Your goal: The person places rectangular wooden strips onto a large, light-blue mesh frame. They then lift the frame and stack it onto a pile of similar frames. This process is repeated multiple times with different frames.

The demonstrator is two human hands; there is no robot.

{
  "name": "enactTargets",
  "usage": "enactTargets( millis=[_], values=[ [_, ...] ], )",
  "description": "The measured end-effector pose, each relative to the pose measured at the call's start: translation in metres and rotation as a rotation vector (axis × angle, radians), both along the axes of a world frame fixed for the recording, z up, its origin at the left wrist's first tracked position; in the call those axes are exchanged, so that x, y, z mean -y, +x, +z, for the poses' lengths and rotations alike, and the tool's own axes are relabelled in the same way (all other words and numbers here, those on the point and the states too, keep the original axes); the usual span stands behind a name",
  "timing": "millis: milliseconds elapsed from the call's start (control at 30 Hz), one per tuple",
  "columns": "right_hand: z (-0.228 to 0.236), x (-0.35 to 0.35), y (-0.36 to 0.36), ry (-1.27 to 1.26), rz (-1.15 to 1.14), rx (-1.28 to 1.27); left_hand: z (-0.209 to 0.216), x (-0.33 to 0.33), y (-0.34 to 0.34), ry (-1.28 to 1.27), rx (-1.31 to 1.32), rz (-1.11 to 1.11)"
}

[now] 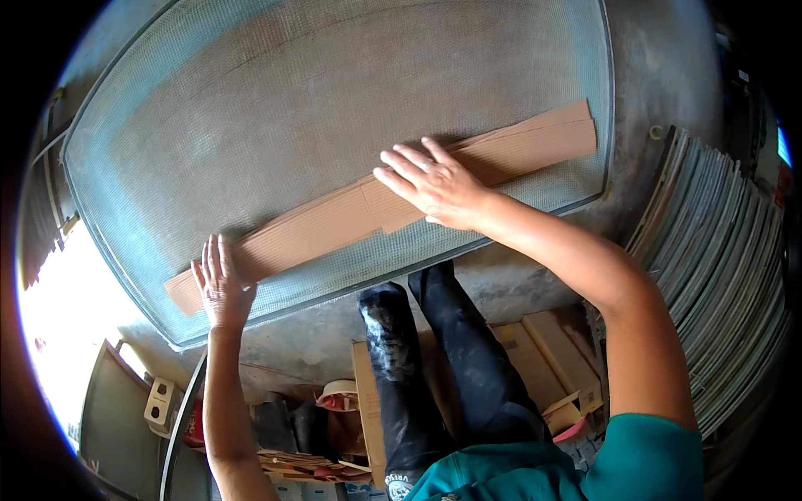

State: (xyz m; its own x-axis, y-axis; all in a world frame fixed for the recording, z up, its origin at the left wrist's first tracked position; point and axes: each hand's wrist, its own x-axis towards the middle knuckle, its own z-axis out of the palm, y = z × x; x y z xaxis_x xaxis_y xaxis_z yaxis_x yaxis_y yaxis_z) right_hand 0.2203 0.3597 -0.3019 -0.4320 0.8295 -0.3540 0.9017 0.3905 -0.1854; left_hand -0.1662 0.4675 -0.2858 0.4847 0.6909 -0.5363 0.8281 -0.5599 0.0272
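A long strip of brown corrugated cardboard (317, 224) lies slantwise across a large framed mesh screen (276, 117), its right end farther from me than its left. My left hand (224, 288) rests on the strip near its left end, fingers stretched out and pointing away from me. Right of the strip's middle, my right hand (434, 184) lies on the cardboard with its fingers spread. Neither hand is wrapped round anything. A seam or overlap shows in the strip between my hands.
A tall stack of thin framed panels (710, 250) stands at the right. Below the screen are a cardboard box (543, 359), a white-rimmed bowl (338, 397) and flat cardboard pieces (301, 462). My dark-trousered legs (468, 351) reach to the screen's near edge. A pale block with holes (160, 404) sits lower left.
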Motion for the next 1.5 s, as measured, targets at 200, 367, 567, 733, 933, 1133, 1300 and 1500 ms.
enactTargets(
  millis=[200, 367, 567, 733, 933, 1133, 1300, 1500],
  values=[
    [-0.005, -0.011, -0.023, -0.137, -0.092, -0.106, -0.012, -0.009, -0.035, -0.063, 0.011, 0.044],
    [0.001, -0.020, -0.074, -0.102, -0.068, -0.014, -0.006, -0.012, -0.044, 0.057, 0.107, -0.036],
    [-0.018, -0.022, -0.088, 0.066, -0.109, -0.167, -0.007, -0.029, -0.053, -0.071, -0.001, 0.072],
    [-0.015, -0.019, -0.080, 0.164, -0.121, -0.225, -0.021, -0.016, -0.073, 0.024, 0.037, -0.005],
    [-0.030, -0.009, -0.053, 0.148, -0.075, -0.106, -0.024, -0.020, -0.070, 0.022, 0.032, 0.065],
    [0.038, -0.005, 0.002, -0.099, -0.313, -0.278, -0.012, -0.026, -0.132, -0.050, 0.265, 0.409],
    [0.026, 0.046, 0.186, -0.054, -1.035, 0.361, -0.047, -0.028, -0.253, -0.207, 0.461, 1.589],
    [0.049, 0.057, 0.216, -0.361, -0.291, 0.427, -0.073, -0.016, -0.269, -0.145, 0.343, 1.590]
  ],
)
